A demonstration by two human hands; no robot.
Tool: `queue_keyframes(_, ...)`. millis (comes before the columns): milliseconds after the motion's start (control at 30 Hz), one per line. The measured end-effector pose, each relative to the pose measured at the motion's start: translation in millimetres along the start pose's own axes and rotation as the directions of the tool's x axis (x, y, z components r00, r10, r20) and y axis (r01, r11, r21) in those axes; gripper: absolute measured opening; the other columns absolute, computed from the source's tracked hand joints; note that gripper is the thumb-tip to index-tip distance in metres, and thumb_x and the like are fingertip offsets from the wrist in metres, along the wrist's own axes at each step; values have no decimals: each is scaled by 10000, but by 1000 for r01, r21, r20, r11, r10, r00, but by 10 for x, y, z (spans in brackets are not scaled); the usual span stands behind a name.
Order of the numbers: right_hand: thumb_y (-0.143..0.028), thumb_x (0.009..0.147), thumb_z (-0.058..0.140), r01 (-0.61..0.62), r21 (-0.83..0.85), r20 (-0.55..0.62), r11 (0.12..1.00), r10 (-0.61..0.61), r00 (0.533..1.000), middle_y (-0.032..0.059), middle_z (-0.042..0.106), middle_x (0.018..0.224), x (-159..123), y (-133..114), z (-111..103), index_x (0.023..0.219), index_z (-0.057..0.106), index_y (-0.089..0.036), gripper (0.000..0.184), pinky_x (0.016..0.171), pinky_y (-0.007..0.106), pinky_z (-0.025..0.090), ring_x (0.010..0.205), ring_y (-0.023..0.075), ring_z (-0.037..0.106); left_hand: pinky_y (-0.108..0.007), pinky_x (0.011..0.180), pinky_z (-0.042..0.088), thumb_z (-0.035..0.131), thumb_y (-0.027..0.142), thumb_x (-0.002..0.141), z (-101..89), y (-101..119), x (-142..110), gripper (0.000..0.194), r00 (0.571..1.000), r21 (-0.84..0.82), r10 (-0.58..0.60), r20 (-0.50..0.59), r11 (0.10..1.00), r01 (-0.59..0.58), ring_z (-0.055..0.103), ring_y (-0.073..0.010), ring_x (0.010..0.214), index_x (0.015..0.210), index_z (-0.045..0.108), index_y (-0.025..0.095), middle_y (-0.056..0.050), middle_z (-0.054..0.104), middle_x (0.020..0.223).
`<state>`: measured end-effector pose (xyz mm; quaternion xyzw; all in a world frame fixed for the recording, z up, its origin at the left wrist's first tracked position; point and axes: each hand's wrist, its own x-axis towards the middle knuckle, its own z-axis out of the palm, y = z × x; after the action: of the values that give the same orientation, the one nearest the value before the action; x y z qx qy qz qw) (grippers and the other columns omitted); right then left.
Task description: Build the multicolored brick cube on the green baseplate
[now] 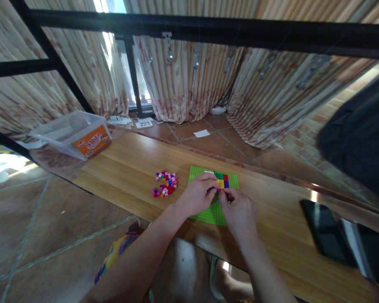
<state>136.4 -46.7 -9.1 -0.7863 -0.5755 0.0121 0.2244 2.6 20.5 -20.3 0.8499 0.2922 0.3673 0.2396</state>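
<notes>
A green studded baseplate (205, 215) lies on the wooden table with small toy bricks fixed on it, among them yellow bricks (220, 183), red, blue, green and white ones. Over the plate, my left hand (197, 194) has thumb and fingers pinched together. My right hand (241, 211) is pinched as well, its fingertips meeting the left ones. A tiny pink brick (219, 190) shows between the fingertips of both hands. My fingers hide part of the plate beneath. To the left lies a loose pile of small bricks (169, 182) in pink, red, purple, orange and other colours.
A clear plastic box (72, 132) with an orange label stands at the table's far left end. Dark phone-like devices (326, 231) lie on the right. A black metal bar (189, 27) crosses above. Curtains (183, 80) hang behind, and a dark rounded object (360, 130) is at right.
</notes>
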Motion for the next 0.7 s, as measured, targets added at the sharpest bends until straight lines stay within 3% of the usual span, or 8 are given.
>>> queue_keyframes(200,-310,879,508,58,-37,-3,998,-58,998,39,701,796,-2,19,11,830,706,-196,234,574,273,303,631,163,600,-328,985,479,486,143,889,-21,-4,-7,217,998,30,54,33,998,-55,562,-169,1091,961,687,184,-70,615,1080)
queue_keyframes(400,-289,870,487,100,6,19,995,-100,995,61,700,786,15,72,15,855,713,-188,248,582,275,349,647,177,613,-356,994,469,455,136,900,-44,59,-29,272,989,191,92,113,975,-112,523,-193,1117,1022,690,199,-73,593,1126)
queue_keyframes(533,-312,851,500,70,179,36,981,-78,996,72,722,815,32,113,7,857,724,-189,255,637,285,419,672,185,640,-373,988,469,458,137,898,-22,88,-38,257,986,273,79,144,955,-117,520,-204,1094,1013,681,190,-80,588,1131)
queue_keyframes(700,-388,804,568,-45,451,93,891,3,996,48,738,777,73,205,-64,798,740,-199,256,651,289,469,672,185,655,-367,996,453,476,116,880,25,128,-39,221,985,330,45,165,939,-98,516,-214,1081,982,665,167,-91,591,1128)
